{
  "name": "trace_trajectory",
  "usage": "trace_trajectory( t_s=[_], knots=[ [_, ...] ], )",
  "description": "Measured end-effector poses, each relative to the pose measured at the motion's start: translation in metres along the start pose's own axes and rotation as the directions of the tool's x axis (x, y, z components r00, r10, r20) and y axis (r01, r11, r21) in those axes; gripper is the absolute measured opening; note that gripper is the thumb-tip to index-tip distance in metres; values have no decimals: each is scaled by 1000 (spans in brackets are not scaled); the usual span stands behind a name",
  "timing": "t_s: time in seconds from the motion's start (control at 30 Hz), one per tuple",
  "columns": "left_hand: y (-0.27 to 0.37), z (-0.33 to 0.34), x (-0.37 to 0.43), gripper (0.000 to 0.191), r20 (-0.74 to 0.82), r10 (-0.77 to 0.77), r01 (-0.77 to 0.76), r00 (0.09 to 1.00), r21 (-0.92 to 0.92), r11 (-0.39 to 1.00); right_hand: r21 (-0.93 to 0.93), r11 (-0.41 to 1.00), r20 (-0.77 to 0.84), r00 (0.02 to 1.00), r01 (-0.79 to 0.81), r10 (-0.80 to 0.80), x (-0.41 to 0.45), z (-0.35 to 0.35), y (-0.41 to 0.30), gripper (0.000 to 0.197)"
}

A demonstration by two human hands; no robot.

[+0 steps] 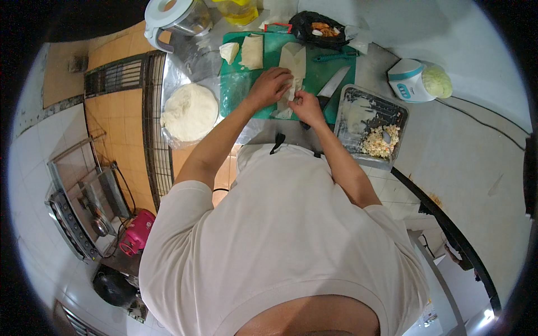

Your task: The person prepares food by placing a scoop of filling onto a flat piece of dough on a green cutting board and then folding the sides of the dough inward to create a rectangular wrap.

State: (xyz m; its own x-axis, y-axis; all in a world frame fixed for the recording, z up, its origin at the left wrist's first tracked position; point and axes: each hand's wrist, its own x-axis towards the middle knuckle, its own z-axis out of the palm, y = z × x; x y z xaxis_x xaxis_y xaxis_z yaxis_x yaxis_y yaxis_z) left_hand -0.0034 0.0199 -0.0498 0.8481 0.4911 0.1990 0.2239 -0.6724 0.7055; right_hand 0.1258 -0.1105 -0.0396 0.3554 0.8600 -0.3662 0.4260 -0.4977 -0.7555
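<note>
A long pale strip of thin dough or wrapper (293,61) lies on a green cutting board (269,35). My left hand (271,86) rests on the strip's left side with its fingers bent. My right hand (307,108) pinches the strip's near part between thumb and fingertips. A kitchen knife (335,82) lies on the board right of my hands, its dark handle partly behind my right hand. A rectangular stack of wrappers (252,51) and a folded white piece (229,52) lie at the board's far left.
Left of the board sits a large round of dough (191,112). A metal tray (344,122) with chopped filling (380,143) and a spoon stands at the right. Beyond are a black plastic bag (300,27), a lidded pitcher (191,19), and a scale-like appliance (407,80) beside a cabbage (437,82).
</note>
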Motion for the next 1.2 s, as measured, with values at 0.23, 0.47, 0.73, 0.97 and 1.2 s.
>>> trace_trajectory(
  t_s=[0.23,0.47,0.73,0.97,1.2],
  knots=[
    [-5,2,-2,38,34,13,-14,999,28,999,-50,994,11,995,-100,100,1,2,-1,27],
    [-6,5,-11,46,73,91,-102,993,183,978,-255,952,-77,985,-167,152,-11,-15,-17,21],
    [2,5,-20,42,50,75,-84,996,221,972,-217,976,-78,997,-5,-12,-6,-34,-19,19],
    [11,13,-18,33,-57,114,-98,992,235,967,-219,932,-122,939,290,-321,13,-26,-6,24],
    [8,6,-28,39,-117,70,-63,991,65,996,-506,742,-62,840,440,-540,18,-26,-17,24]
  ],
)
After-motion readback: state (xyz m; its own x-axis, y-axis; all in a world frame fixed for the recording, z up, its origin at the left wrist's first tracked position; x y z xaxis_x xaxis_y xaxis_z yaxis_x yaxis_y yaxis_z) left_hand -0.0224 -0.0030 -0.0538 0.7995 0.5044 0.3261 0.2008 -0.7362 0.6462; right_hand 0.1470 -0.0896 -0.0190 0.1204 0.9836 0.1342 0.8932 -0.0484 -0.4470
